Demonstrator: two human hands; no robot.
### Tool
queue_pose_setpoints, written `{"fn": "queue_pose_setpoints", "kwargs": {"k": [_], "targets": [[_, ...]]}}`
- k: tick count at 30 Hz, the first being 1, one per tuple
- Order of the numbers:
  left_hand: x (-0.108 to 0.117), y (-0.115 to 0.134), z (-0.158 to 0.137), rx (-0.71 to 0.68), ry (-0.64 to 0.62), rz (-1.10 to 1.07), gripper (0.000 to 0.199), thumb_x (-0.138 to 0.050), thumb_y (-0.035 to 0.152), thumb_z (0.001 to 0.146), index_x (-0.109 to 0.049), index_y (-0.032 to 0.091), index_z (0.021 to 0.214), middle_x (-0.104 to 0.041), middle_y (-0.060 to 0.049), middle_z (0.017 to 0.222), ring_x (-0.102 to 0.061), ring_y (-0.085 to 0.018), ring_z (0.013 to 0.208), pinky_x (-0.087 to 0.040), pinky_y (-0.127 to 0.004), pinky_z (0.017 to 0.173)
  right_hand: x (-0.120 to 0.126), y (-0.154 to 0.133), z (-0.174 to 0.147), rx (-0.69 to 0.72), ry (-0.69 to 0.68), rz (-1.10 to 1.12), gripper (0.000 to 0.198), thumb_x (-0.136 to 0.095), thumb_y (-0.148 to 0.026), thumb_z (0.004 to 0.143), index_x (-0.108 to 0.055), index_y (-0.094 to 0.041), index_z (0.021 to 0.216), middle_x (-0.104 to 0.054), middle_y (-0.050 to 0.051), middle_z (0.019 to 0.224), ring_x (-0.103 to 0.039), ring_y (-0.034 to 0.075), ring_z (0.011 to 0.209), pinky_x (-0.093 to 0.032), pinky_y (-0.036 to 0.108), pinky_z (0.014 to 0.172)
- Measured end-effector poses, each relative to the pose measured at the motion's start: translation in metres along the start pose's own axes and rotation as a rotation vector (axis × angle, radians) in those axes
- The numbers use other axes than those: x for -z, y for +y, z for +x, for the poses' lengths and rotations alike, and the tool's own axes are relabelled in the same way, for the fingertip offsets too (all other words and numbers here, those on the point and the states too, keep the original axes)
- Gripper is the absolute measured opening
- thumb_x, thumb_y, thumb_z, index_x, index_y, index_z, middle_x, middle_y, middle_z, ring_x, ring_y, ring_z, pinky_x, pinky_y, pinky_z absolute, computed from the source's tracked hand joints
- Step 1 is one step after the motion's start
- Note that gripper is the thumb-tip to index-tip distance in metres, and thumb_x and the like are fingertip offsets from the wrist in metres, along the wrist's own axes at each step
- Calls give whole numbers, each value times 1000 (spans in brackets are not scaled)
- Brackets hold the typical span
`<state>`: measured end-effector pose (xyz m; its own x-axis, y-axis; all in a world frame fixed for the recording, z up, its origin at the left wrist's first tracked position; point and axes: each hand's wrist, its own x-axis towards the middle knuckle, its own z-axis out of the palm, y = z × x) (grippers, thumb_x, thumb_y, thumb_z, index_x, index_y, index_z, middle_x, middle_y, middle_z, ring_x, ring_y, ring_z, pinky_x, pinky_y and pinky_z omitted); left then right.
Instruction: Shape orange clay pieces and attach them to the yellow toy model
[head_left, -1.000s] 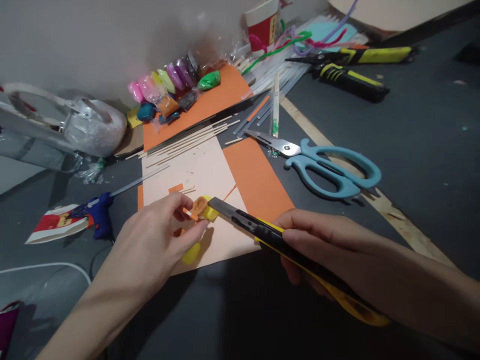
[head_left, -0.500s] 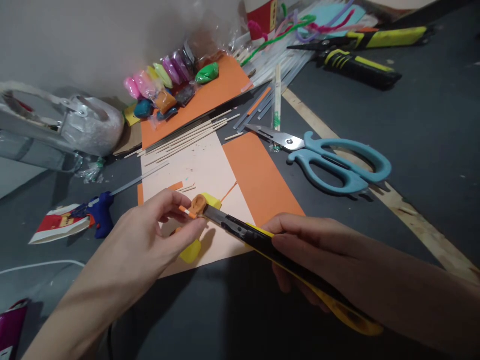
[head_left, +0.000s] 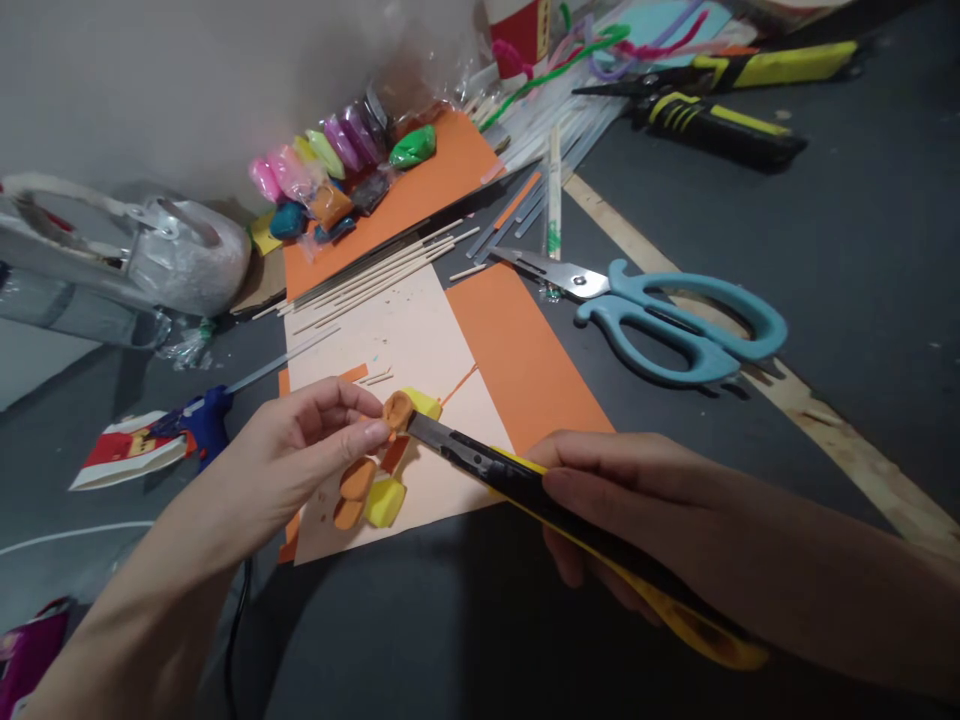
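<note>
My right hand point(head_left: 622, 510) is wrapped round a black and yellow utility knife point(head_left: 510, 480), its metal blade pointing away to the left. The blade tip touches a small round orange clay piece point(head_left: 397, 410) with a hollowed face. Thumb and fingertips of my left hand point(head_left: 322, 430) pinch that piece from the left. Just below the held piece, orange clay shapes point(head_left: 356, 482) and a yellow clay block point(head_left: 385, 502) show over the pale paper sheet point(head_left: 405, 330). Another yellow piece point(head_left: 421, 402) is right behind the held clay.
Blue-handled scissors point(head_left: 675, 325) lie to the right, with yellow-black pliers point(head_left: 720, 110) behind them. Thin wooden sticks point(head_left: 382, 275) cross the sheet's far end. Bagged clay point(head_left: 322, 180) sits on orange paper point(head_left: 450, 155). A blue glue gun point(head_left: 208, 425) lies at the left.
My left thumb and fingers have shifted up and back, now pinching closer to the round clay piece. The orange and yellow clay below is more exposed. The knife has barely moved.
</note>
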<state>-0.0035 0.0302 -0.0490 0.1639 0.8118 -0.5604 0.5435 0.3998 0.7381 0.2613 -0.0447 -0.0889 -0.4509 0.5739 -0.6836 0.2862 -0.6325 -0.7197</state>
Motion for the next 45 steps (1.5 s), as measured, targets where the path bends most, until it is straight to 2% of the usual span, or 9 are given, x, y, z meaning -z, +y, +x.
{"fn": "queue_pose_setpoints", "kwargs": {"k": [6, 11, 20, 23, 30, 33, 41, 45], "targets": [[-1, -3, 4, 19, -31, -84, 27, -87, 39, 80, -69, 22, 89, -73, 3, 83, -68, -10, 75, -54, -16, 67, 1, 0, 1, 36, 9, -9, 56, -34, -62, 99, -65, -21, 77, -59, 2, 67, -52, 13, 55, -40, 20, 47], [0, -4, 4, 27, -47, -93, 26, -87, 39, 81, -70, 22, 91, -75, 2, 84, -69, -10, 76, -54, -17, 67, 0, -3, -2, -7, -8, -11, 55, -33, -60, 100, -63, -21, 76, -58, 1, 66, -50, 13, 54, -39, 21, 46], [-1, -3, 5, 8, -80, -114, 20, -85, 37, 83, -71, 23, 87, -76, 4, 82, -69, -11, 75, -54, -18, 68, -3, 4, -1, 38, 12, -9, 54, -34, -63, 99, -64, -22, 79, -57, 1, 66, -52, 14, 55, -38, 21, 46], [0, -4, 5, -6, -87, -103, 19, -84, 36, 83, -71, 23, 86, -76, 4, 83, -69, -10, 76, -53, -18, 69, -4, 5, -1, 10, -1, 0, 54, -32, -64, 99, -62, -23, 80, -57, 1, 67, -51, 15, 54, -37, 22, 46], [-2, -1, 4, -21, -92, -103, 14, -80, 32, 87, -71, 23, 87, -75, 3, 84, -69, -11, 78, -54, -19, 72, -9, -2, -4, 72, 88, -107, 49, -32, -56, 99, -59, -23, 74, -56, 1, 62, -48, 14, 50, -37, 24, 45], [-2, 0, 3, -20, -77, -96, 15, -81, 32, 85, -71, 22, 85, -75, 3, 82, -68, -12, 76, -53, -20, 70, -8, -3, -4, 111, 109, -124, 47, -35, -52, 99, -58, -23, 71, -56, 1, 60, -52, 15, 52, -40, 24, 47], [-7, 0, 0, -12, 13, -89, 18, -84, 33, 82, -71, 22, 86, -72, 4, 82, -67, -8, 74, -53, -14, 65, -12, 3, -3, 131, 181, -15, 44, -40, -53, 96, -60, -24, 70, -63, 4, 64, -55, 17, 55, -43, 26, 51], [-9, 2, -1, -20, 30, -92, 17, -84, 30, 82, -70, 21, 85, -72, 4, 81, -67, -8, 73, -53, -13, 64, -14, 11, -5, 53, 77, 117, 51, -43, -68, 93, -67, -26, 78, -65, 5, 68, -52, 17, 54, -39, 26, 46]]}}
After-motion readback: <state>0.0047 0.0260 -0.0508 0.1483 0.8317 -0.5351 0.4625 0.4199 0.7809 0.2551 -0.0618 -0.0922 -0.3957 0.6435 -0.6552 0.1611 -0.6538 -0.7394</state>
